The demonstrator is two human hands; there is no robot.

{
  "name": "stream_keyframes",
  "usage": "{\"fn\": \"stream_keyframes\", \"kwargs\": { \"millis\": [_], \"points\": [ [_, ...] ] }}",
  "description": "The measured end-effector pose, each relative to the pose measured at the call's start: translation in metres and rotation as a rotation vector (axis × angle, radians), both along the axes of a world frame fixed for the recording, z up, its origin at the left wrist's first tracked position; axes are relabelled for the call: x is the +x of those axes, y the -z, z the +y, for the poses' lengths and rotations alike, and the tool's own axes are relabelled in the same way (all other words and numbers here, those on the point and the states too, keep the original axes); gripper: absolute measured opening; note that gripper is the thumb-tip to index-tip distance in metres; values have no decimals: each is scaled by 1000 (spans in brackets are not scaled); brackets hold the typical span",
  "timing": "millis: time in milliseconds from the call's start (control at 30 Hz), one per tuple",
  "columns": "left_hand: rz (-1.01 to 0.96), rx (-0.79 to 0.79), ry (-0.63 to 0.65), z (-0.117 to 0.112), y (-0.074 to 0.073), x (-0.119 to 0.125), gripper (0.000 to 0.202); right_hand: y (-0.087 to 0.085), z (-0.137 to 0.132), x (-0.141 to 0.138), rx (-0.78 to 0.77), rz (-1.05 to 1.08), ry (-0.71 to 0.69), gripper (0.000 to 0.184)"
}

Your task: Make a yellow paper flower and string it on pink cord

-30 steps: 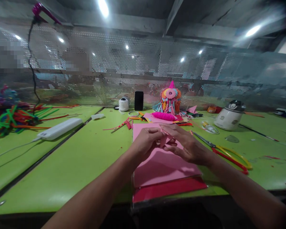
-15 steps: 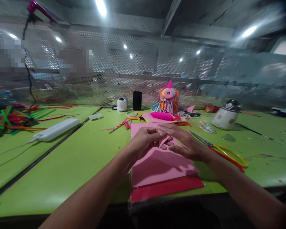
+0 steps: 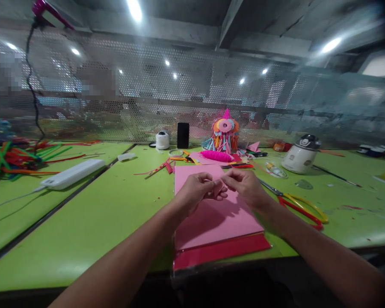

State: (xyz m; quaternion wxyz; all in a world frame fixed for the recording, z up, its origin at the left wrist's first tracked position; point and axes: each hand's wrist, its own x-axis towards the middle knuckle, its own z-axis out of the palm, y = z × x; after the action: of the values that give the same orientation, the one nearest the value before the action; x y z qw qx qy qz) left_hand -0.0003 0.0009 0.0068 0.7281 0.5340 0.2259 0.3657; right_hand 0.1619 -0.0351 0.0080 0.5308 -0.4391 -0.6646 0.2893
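Observation:
My left hand (image 3: 197,190) and my right hand (image 3: 245,186) meet over a stack of pink paper sheets (image 3: 211,218), with a red sheet (image 3: 224,252) underneath. Both hands pinch a small folded pink paper piece (image 3: 217,188) between thumbs and fingertips, just above the stack. Fingers of both hands are curled closed round the piece.
Yellow and red scissors (image 3: 295,205) lie right of the sheets. Behind them are a fringed pink decoration (image 3: 225,134), a pink fluffy roll (image 3: 216,155), a black phone (image 3: 182,134), a white thread spool (image 3: 162,140) and a white appliance (image 3: 300,159). A white power strip (image 3: 72,173) and coloured strips (image 3: 9,156) lie left.
My right hand's flat fingers have curled into a pinch on the pink piece. Both hands drew closer together; the view shifted slightly.

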Motion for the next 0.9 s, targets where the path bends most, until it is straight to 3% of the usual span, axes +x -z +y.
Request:
{"fn": "stream_keyframes", "kwargs": {
  "millis": [133,400,533,667,733,900],
  "points": [
    [31,30,36,3,2,-2,26,6,6,4,-41,-22,-8,25],
    [141,181,-79,8,12,2,25,4,9,-1,-2,-137,6,27],
    [162,139,-71,6,12,4,27,7,9,-1,10,-149,56,26],
    [228,57,37,7,10,0,31,12,11,0,43,-126,84,25],
    [317,107,34,9,10,-1,35,15,14,0,27,-94,75,25],
    [474,399,-116,9,13,2,36,17,19,0,-22,-67,-6,28]
  ]
}}
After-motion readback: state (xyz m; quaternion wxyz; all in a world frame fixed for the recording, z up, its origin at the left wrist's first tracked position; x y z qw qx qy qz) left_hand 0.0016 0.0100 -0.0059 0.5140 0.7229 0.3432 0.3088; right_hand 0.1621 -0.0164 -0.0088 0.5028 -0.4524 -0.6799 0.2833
